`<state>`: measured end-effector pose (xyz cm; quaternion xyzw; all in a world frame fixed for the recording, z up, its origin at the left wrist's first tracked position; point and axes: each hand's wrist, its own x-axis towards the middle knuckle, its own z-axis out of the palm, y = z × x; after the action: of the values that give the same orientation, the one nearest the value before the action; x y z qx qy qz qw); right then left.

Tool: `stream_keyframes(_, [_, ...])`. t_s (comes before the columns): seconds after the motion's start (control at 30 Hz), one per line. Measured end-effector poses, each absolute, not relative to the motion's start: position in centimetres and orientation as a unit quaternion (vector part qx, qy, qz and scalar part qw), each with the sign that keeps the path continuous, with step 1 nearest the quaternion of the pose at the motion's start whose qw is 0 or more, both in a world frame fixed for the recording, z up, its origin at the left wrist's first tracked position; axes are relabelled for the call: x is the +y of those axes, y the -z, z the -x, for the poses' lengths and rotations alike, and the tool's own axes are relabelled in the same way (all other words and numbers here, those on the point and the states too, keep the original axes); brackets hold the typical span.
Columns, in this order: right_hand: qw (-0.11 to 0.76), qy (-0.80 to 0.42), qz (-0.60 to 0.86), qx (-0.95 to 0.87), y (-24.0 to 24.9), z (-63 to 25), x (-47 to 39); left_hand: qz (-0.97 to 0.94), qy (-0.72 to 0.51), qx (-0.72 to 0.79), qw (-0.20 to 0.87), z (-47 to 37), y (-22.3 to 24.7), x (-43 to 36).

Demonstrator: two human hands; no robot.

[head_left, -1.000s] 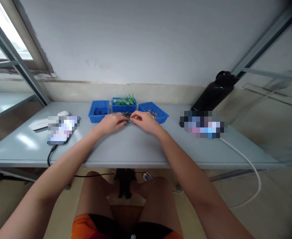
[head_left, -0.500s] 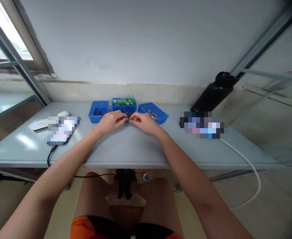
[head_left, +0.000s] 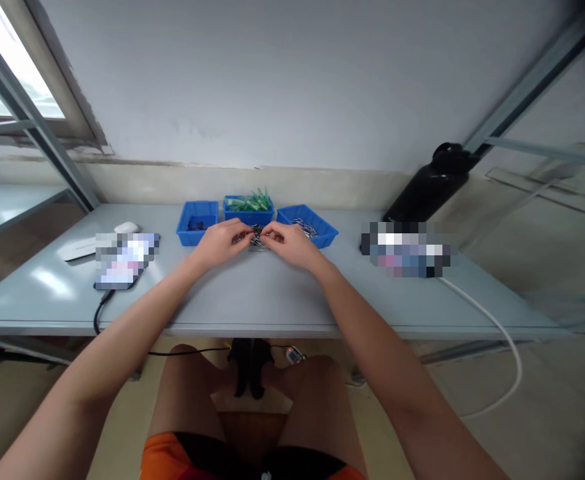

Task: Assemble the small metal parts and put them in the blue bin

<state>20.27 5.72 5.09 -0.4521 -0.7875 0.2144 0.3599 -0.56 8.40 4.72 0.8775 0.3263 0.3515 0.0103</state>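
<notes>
Head view: small metal parts [head_left: 257, 244] near the table's [head_left: 257, 300] rear edge are apparently being fingered by the left hand [head_left: 220, 244] and right hand [head_left: 293, 245], fingertips narrowly curled, any grip indiscernible, fine fingertip control seemingly being called for next.

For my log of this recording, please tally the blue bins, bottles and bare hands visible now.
Blue bins: 3
Bottle: 1
Bare hands: 2
Total: 6

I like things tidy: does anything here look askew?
The right-hand blue bin sits turned, unlike the straighter left-hand bin and middle bin. The black bottle appears to lean, perhaps just lens distortion.
</notes>
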Motion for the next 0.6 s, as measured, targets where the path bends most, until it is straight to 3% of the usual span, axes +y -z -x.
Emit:
stream_keyframes(0.3, [0.401,-0.174,0.436,-0.787,-4.99,-20.23,5.87,-0.902,-0.303,0.305,0.041,0.57,-4.46,8.89])
stream_keyframes(0.6, [0.396,-0.199,0.442,-0.780,-5.00,-20.35,6.03,-0.872,-0.383,0.296,0.070,0.40,-5.08,8.56])
